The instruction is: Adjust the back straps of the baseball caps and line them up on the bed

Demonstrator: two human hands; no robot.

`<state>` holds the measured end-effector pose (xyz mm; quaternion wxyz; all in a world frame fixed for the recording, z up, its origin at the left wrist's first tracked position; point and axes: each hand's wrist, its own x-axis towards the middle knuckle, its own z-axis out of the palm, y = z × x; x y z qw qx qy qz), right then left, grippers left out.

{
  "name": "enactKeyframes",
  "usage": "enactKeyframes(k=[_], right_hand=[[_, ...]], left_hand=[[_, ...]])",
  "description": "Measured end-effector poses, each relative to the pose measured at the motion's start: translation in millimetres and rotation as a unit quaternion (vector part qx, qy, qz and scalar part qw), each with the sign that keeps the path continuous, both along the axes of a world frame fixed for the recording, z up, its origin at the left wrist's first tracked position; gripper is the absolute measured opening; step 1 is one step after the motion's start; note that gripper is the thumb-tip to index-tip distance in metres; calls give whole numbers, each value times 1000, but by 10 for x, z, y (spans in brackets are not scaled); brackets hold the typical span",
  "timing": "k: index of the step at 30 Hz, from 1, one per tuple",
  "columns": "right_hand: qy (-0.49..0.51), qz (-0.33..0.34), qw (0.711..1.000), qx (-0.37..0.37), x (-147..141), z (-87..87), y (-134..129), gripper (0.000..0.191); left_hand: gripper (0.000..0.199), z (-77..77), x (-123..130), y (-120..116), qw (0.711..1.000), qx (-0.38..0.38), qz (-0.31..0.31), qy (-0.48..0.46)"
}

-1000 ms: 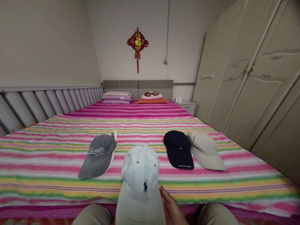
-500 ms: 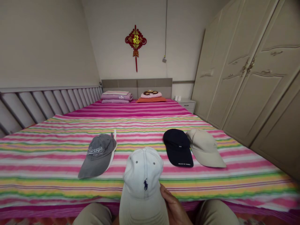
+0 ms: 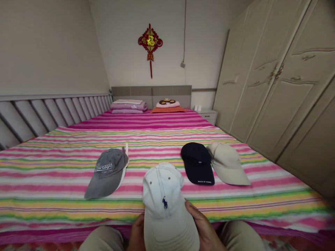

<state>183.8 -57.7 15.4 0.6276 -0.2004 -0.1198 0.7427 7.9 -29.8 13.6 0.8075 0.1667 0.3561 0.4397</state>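
Note:
A white baseball cap [image 3: 157, 205] with a small dark blue horse-rider emblem is held up over the bed's near edge, its brim toward me. My right hand [image 3: 205, 226] grips its right side, thumb along the edge and the other fingers hidden behind the cap. At the cap's left side is my left hand [image 3: 137, 232], closed against it, with most of its fingers hidden. Left of it on the bedspread lies a grey cap [image 3: 104, 177] lettered "Always", and a white edge and strap show behind it. To the right, a navy cap [image 3: 197, 162] overlaps a beige cap [image 3: 229, 165].
The caps rest on a striped bedspread [image 3: 60, 177]. Folded purple bedding [image 3: 129, 106] and a pink and orange stack [image 3: 167, 106] lie by the headboard [image 3: 170, 92]. A slatted rail [image 3: 52, 115] runs along the left, a wardrobe [image 3: 261, 94] stands right. My knees [image 3: 104, 238] are at the near edge.
The white cap has shifted slightly right and turned, its brim now pointing more to the right. My left hand has come into view at the cap's left side.

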Motion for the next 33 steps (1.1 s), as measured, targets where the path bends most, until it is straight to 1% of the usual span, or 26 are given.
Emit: enactKeyframes(k=[2, 3, 5, 7, 10, 13, 15, 18, 21, 23, 27, 29, 31, 33], right_hand=[[4, 4, 1000, 5, 13, 23, 13, 21], [4, 6, 1000, 9, 16, 37, 22, 20], [-2, 9, 1000, 17, 23, 68, 43, 21], [-12, 9, 1000, 23, 36, 96, 64, 25], [-31, 1, 999, 8, 71, 141, 77, 28], [-57, -11, 998, 5, 115, 217, 44, 27], [-80, 10, 997, 18, 143, 292, -4, 27], [-104, 71, 991, 41, 186, 424, -90, 29], [-117, 109, 986, 55, 231, 547, -144, 36], [-132, 117, 983, 55, 262, 624, -141, 40], [-168, 85, 981, 39, 302, 780, -54, 42], [-183, 69, 980, 29, 309, 830, 3, 44], [-188, 58, 980, 26, 315, 828, 54, 46], [-185, 42, 981, 26, 329, 770, 93, 48]], left_hand=[[11, -42, -3, 159, 999, -3, -10, -43], [11, -39, -15, 198, 997, -6, -19, -72], [16, 15, -37, 214, 992, -17, -33, -122], [16, 115, -38, 193, 990, -29, -24, -139], [14, 272, -14, 182, 994, -14, 30, -108], [17, 373, -8, 197, 996, 3, 64, -56], [18, 415, -25, 198, 996, -11, 81, -25], [20, 466, -60, 184, 995, -44, 91, 2], [16, 516, -70, 191, 996, -44, 76, -16], [15, 553, -56, 230, 996, -30, 77, -23], [13, 642, 0, 379, 994, -1, 106, -10], [12, 688, 27, 453, 995, 18, 102, -12], [17, 720, 43, 497, 995, 38, 92, -10], [31, 723, 44, 504, 996, 48, 71, -1]])
